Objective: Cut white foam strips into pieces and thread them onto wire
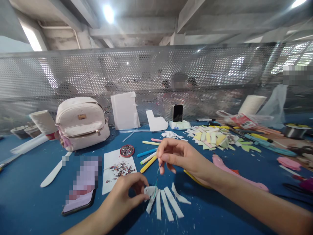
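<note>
My left hand point(130, 191) is closed in a pinch on a small white piece point(150, 190), paper or cloth, low over the blue table. Higher up and to the right, my right hand point(174, 155) pinches the top of a thin blue-green thread point(156, 182). The thread hangs down to the white piece; whether it passes through it I cannot tell. Several white strips point(167, 205) fan out on the table just right of my left hand. A paper sheet point(107, 179) strewn with tiny coloured beads or sequins lies left of the hands, with a round red-rimmed dish of them point(127, 150) on its far edge.
Coloured marker pens point(148, 163) lie beyond my hands. A phone point(81, 186), a white knife-shaped tool point(55, 171) and a pale backpack point(83, 127) are on the left. At right are a heap of coloured paper strips point(212, 137) and a pink tool point(238, 176). A perforated metal screen point(146, 75) stands behind.
</note>
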The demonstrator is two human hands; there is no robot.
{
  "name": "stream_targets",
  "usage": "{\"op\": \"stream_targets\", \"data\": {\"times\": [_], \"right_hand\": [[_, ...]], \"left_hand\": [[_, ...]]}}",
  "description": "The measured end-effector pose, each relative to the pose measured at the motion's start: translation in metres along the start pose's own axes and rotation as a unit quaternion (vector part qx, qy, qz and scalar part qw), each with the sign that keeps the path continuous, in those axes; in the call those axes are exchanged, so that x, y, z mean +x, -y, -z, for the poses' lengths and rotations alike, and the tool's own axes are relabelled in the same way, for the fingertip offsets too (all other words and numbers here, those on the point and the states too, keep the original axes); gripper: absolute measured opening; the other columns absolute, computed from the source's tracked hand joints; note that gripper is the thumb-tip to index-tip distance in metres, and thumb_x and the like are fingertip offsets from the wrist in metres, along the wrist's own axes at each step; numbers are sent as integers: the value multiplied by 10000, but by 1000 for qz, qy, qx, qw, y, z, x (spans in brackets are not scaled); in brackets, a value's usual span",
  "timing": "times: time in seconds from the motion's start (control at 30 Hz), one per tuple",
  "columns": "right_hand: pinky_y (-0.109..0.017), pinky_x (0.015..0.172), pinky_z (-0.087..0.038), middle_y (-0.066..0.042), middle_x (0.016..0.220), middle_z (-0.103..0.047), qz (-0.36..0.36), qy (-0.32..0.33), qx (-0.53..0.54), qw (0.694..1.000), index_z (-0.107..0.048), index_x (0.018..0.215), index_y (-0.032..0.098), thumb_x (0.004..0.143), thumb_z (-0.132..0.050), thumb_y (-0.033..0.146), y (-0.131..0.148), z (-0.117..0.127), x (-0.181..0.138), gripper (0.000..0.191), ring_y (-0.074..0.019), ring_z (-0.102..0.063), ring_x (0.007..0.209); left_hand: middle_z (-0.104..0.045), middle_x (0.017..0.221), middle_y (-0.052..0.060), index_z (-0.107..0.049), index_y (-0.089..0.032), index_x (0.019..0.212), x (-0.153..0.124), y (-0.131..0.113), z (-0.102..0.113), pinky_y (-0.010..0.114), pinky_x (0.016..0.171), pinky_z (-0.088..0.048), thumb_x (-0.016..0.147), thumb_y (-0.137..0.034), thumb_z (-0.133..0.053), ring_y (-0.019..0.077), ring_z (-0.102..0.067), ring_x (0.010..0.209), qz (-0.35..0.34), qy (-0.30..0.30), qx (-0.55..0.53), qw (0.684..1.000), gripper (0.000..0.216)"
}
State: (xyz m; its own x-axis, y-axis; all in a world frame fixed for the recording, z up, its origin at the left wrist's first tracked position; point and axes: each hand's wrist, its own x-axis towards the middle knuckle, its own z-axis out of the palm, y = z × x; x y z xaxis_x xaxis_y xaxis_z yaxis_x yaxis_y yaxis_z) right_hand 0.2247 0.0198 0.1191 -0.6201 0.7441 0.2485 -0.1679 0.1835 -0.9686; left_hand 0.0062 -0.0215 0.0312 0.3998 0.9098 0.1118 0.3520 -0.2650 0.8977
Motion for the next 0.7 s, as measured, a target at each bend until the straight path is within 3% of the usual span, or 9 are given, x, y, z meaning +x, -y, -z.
{"op": "stream_targets", "data": {"times": [0.7], "right_hand": [[-168, 520, -452, -22, 778, -682, 23, 0, -36, 999, -628, 857, 160, 904, -710, 296, -4, 6, 3, 166, -134, -692, 739]], "left_hand": [[-639, 708, -12, -654, -166, 866, -2, 1, -1, 231, 647, -436, 757, -165, -694, 149, -597, 669, 11, -7, -15, 1000, 116]]}}
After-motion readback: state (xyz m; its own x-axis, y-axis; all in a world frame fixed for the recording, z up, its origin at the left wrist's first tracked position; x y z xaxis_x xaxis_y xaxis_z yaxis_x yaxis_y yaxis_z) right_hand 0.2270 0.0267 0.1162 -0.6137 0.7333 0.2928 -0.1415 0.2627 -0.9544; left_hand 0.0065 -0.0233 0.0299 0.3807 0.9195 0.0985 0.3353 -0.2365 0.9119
